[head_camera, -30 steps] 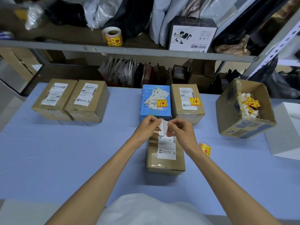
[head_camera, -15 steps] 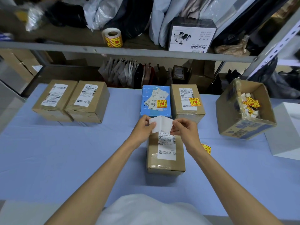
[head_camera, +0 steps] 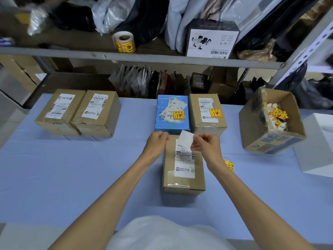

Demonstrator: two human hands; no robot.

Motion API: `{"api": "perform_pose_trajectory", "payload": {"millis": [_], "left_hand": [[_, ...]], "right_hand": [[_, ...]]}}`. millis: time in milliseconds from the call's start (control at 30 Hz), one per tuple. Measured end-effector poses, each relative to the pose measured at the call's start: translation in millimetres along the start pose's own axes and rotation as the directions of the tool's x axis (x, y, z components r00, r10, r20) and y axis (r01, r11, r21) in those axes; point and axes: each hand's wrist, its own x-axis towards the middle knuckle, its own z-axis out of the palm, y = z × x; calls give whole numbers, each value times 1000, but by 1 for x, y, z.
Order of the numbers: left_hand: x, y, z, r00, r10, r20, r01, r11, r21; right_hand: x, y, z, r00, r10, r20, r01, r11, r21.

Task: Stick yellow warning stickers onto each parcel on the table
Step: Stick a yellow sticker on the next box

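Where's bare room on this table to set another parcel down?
Bare blue tablecloth left of the near brown cardboard parcel; the gap between the inner back-left brown parcel and the blue box. Crowded on the right: loose yellow sticker, tilted open carton.

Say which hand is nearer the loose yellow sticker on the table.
Right. The right hand, pinching a white slip, hovers just up-left of the yellow sticker; the left hand sits farther left.
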Motion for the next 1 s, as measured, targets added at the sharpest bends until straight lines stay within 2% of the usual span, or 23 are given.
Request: {"api": "perform_pose_trajectory", "payload": {"millis": [167, 333, 467, 533, 600, 667, 733, 800, 933, 1000], "left_hand": [[1, -3, 2, 1000, 4, 6, -4, 999, 44], [-3, 1, 4, 996, 28, 83, -32, 999, 40], [-7, 4, 4, 990, 105, -89, -103, 994, 34], [-13, 7, 8, 978, 166, -128, -155, 983, 95], [-20, 14, 12, 950, 298, -96, -259, 920, 294], [-25, 21, 17, 909, 417, -4, -372, 814, 446], [-26, 24, 22, 870, 486, 83, -459, 738, 495], [-24, 24, 27, 854, 505, 127, -489, 693, 529], [-21, 22, 34, 862, 495, 111, -466, 685, 560], [-18, 21, 34, 878, 472, 77, -432, 712, 553]], "right_hand": [[-1, 1, 4, 1000, -10, -5, 10, 1000, -29], [-1, 2, 8, 999, -8, -34, 6, 999, -46], [-1, 3, 10, 997, 7, -73, -12, 997, -73], [-3, 3, 12, 995, 12, -97, -21, 996, -88], [-5, 2, 14, 994, 13, -113, -23, 996, -84], [-6, 3, 16, 993, 3, -120, -14, 996, -91], [-6, 5, 16, 991, -16, -132, 1, 993, -116], [-6, 5, 17, 989, -16, -144, -1, 993, -119], [-5, 3, 17, 990, 26, -136, -35, 997, -64], [-5, 3, 18, 986, 74, -151, -67, 996, 51]]}}
